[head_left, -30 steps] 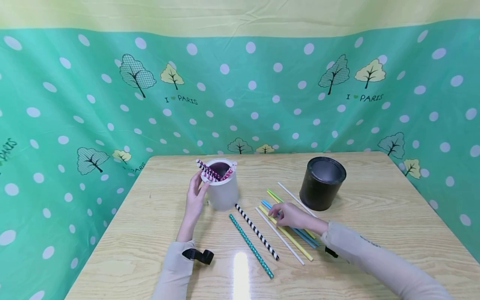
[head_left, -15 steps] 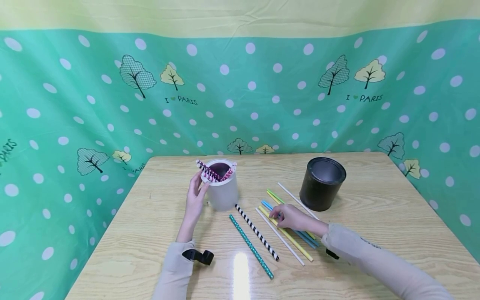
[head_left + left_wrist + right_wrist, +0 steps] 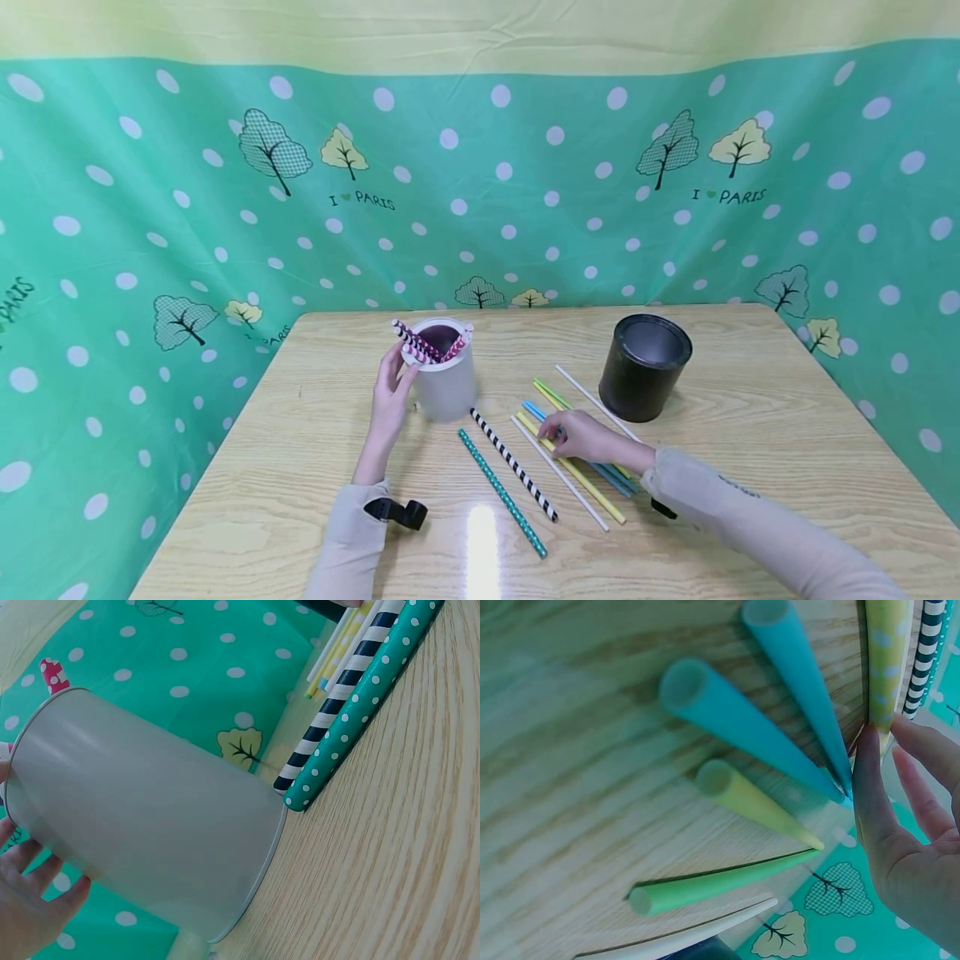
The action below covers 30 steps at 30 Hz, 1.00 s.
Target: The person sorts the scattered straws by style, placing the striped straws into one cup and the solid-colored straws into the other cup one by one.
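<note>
My left hand [image 3: 390,398] holds the left side of a whitish can [image 3: 447,396], its fingers spread along the wall near the rim. Several pink and dark patterned paper straws [image 3: 414,340] lean inside that can. Over a group of loose straws, my right hand [image 3: 581,435] pinches a yellow spotted straw [image 3: 888,667] between thumb and finger; the straw appears to lie on the table. Next to it are blue straws [image 3: 750,731], a pale yellow straw [image 3: 757,801] and a green straw [image 3: 712,886]. In the head view, the right hand covers parts of these straws.
A black can [image 3: 643,375] stands at the right, with a white straw [image 3: 592,400] beside it. Left of the right hand lie another white straw [image 3: 561,474], a black-and-white striped straw [image 3: 513,464] and a teal dotted straw [image 3: 502,493]. A patterned curtain [image 3: 480,242] hangs behind the table.
</note>
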Motion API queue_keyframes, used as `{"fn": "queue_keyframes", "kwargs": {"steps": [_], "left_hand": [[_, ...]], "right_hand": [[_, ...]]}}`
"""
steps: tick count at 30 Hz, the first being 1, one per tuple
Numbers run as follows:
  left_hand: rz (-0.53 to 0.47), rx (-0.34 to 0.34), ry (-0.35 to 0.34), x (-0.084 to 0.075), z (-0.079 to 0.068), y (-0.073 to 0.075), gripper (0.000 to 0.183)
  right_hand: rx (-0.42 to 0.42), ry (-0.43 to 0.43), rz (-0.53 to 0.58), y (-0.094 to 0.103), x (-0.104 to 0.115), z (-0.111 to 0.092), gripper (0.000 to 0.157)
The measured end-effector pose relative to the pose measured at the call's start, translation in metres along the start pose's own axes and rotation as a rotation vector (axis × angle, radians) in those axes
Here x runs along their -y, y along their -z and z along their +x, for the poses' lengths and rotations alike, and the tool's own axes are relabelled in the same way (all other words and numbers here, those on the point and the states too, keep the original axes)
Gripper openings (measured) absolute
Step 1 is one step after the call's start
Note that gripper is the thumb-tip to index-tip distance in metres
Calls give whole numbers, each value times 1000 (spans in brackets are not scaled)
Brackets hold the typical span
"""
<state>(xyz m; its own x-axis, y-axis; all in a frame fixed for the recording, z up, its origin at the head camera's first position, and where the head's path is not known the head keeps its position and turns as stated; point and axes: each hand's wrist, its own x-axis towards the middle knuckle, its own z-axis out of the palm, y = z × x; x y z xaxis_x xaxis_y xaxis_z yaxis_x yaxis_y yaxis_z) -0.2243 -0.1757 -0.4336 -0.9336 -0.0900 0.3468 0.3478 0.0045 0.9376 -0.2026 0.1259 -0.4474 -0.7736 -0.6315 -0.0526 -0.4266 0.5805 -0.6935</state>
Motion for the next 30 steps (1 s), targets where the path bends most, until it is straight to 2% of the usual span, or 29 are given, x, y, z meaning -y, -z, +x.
{"fn": "queue_keyframes", "kwargs": {"steps": [19, 30], "left_hand": [[5, 5, 10, -3, -1, 0, 48], [21, -3, -1, -1, 0, 1, 50]], "right_hand": [[25, 14, -51, -5, -2, 2, 21], [8, 14, -75, -6, 1, 1, 21]]}}
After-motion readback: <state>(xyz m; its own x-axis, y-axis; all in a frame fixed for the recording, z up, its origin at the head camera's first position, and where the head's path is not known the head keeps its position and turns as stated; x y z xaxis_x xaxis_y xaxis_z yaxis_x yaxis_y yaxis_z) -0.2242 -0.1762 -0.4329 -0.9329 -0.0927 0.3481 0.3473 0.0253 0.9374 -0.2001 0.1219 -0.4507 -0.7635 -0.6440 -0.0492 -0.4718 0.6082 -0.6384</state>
